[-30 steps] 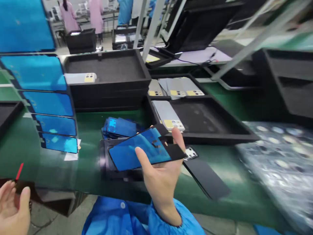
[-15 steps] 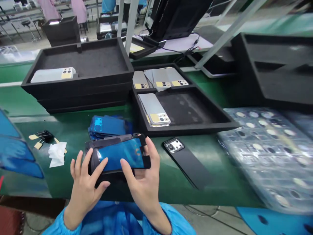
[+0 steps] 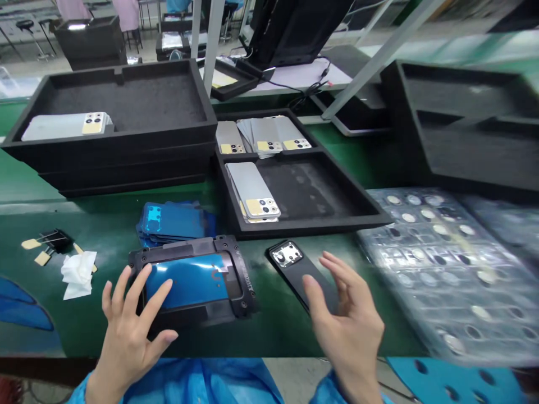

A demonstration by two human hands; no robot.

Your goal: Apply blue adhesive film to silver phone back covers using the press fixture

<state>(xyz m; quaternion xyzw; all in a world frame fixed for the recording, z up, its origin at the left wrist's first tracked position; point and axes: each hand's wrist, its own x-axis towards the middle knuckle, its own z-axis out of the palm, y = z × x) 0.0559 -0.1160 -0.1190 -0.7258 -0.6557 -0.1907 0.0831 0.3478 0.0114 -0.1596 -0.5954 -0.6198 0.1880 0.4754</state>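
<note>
On the green bench a black frame jig (image 3: 242,269) lies in front of me, with a glossy blue sheet (image 3: 193,280) set inside it. My left hand (image 3: 128,334) rests at the jig's left side, fingers spread and fingertips on the blue sheet. My right hand (image 3: 349,322) is over the lower end of a dark phone (image 3: 300,276) with a silver camera plate. Its thumb and fingers are apart; whether they touch the phone I cannot tell. Behind the jig sits a stack of blue sheets (image 3: 179,220).
A black tray (image 3: 320,219) holds silver phone backs (image 3: 252,188); stacked black trays (image 3: 126,163) stand at left. Clear plastic trays (image 3: 438,269) with round pieces lie at right. A binder clip (image 3: 58,240) and white tissue (image 3: 79,274) are at left.
My right hand has left the blue sheet and moved right to the dark phone. The blue sheet, tilted over the jig before, now lies within it. My left hand stays at the jig.
</note>
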